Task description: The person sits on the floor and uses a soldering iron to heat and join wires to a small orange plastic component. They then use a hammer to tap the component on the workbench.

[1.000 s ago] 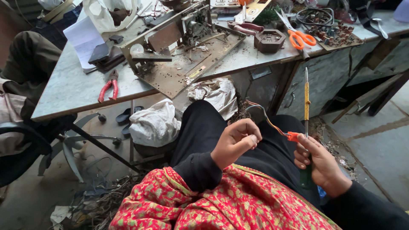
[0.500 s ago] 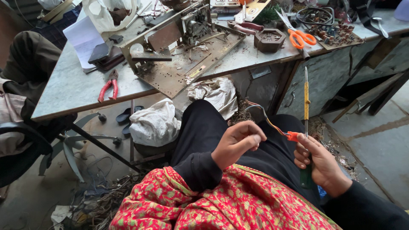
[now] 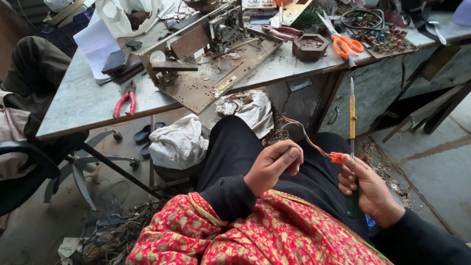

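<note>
Nearest the camera, a red and yellow patterned cloth [image 3: 255, 235] covers the person's lap, cut off by the bottom edge. Just above it, the left hand [image 3: 272, 167] has its fingers curled closed, pinching the end of a thin bundle of wires [image 3: 314, 143]; exactly what the fingertips grip is hard to make out. The wires run right to a small orange connector [image 3: 336, 157], which touches the right hand [image 3: 368, 189]. That hand's fingers are wrapped closed around a screwdriver [image 3: 352, 118] held upright, its green handle mostly hidden in the palm, its yellow shaft and metal tip rising in front of the counter's [image 3: 78, 103] edge. Both sleeves are black.

Beyond the knees, crumpled white cloth bags [image 3: 179, 142] lie on the floor under the counter. On the counter, red-handled pliers [image 3: 125, 104] lie near the front edge, a rusty metal chassis [image 3: 211, 64] sits in the middle, and orange-handled scissors [image 3: 343, 44] lie to the right. Farther clutter is too tangled to identify.
</note>
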